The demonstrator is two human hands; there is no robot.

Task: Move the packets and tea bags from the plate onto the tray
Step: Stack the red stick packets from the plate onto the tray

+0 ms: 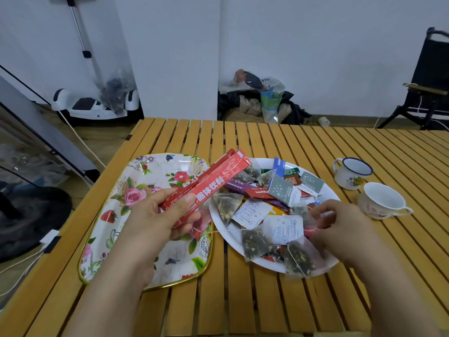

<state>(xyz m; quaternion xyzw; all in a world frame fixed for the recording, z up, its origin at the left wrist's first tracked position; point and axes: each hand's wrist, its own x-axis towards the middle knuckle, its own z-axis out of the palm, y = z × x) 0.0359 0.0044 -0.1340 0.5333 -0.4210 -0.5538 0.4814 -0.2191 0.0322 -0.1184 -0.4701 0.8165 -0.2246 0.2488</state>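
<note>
— Packets and tea bags (264,207): where do they sit for you?

— Start with your slatted wooden bench (303,300), which carries everything. On its left part lies your floral tray (126,190) with the gold rim; just beside it, to the right, is your white plate (220,222), and the heap is piled there: flat sachets, coloured packets, pyramid tea bags. One pyramid bag hangs over the near rim.

— And my hands?

— Your left hand (158,215) is above the tray, fingers and thumb curled round two long red stick packets (213,181), which slant up toward the plate. Your right hand (340,229) is down in the plate's right side, fingertips pinching a small reddish sachet (324,218) in the pile.

— Anything else?

— Two cups (379,203) on the bench right of the plate: a wide white one nearer you, an enamel mug (352,173) with a blue rim behind it.
</note>
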